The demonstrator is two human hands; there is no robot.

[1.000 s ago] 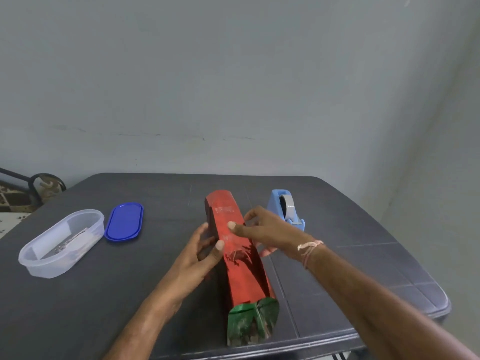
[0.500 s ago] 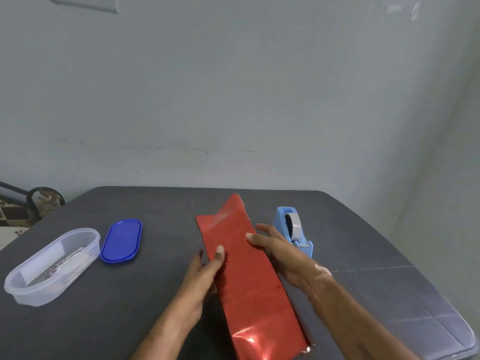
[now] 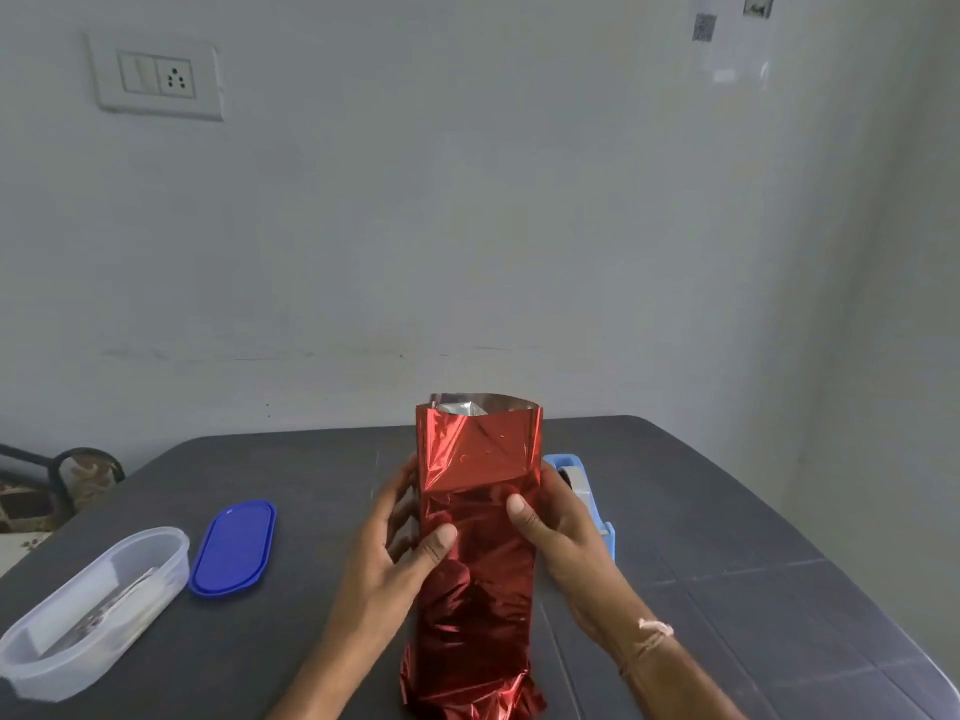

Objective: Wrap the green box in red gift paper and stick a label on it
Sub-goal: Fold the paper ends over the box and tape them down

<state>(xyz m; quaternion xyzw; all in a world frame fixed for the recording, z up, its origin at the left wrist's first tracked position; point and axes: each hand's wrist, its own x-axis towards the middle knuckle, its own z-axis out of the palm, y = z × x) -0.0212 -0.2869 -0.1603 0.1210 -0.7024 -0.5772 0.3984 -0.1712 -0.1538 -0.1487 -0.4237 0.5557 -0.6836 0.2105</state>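
A pale wall with a switch plate rises behind the dark table, where a clear tub and its blue lid lie to your left and a blue tape dispenser sits just behind your right hand. Between your hands the red gift paper stands upright as a tall sleeve, its lower end crumpled near you and its top end open, showing silver inside. The green box is hidden, presumably within. Your left hand and right hand each curl round a side, thumbs pressed on the front face. The foil looks thin, slick and quick to crease, and the parcel is probably light, so grip at mid-height where the box backs the paper, not at the hollow ends.
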